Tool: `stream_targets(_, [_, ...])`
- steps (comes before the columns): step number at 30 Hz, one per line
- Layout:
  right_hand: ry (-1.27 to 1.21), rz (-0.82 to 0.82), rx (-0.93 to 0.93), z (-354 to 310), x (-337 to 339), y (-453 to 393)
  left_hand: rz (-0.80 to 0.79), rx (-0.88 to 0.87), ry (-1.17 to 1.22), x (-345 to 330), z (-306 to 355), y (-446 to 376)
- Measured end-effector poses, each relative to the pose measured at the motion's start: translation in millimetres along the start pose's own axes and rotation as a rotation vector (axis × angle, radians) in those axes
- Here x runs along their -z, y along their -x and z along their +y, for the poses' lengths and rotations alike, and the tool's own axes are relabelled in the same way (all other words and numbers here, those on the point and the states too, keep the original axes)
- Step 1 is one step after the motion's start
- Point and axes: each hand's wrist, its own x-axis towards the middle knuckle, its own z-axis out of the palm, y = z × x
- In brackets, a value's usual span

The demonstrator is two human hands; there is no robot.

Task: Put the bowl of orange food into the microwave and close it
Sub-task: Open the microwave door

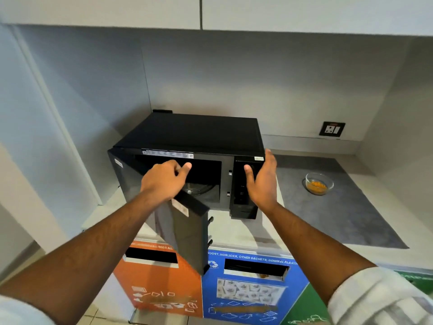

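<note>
A black microwave (199,134) stands on the counter with its door (187,233) swung open toward me on its left hinge. My left hand (164,179) rests on the door's top edge, fingers curled over it. Open and flat, my right hand (263,181) lies against the microwave's right front corner, beside the control panel. A clear glass bowl of orange food (319,184) sits on the grey mat to the right of the microwave, apart from both hands. The glass turntable shows dimly inside the cavity.
A grey mat (339,214) covers the counter's right part. A wall socket (332,129) sits at the back right. Orange (159,282), blue (248,289) and green recycling bins stand below the counter's front edge. Cabinets hang overhead.
</note>
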Motion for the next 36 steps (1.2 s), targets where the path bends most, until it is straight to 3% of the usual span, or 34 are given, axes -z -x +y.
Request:
stream_targets(3, [0.179,-0.019,0.079,-13.3,2.3,-3.9,-0.151,0.066,-0.034,15.0,-20.9,-4.3])
stream_targets(8, [0.455,-0.082,0.187,-26.5,-3.1,-3.6,-0.224,0.083,-0.188,36.6,-54.6,-1.3])
stream_targets(17, [0.628,-0.16,0.193,-25.9,-5.2,2.7,-0.317,0.14,-0.358,63.0,-101.2,19.4])
stream_targets(36, [0.744,-0.238,0.2,-26.0,-1.6,9.1,-0.193,0.061,-0.517,74.2,-163.9,33.6])
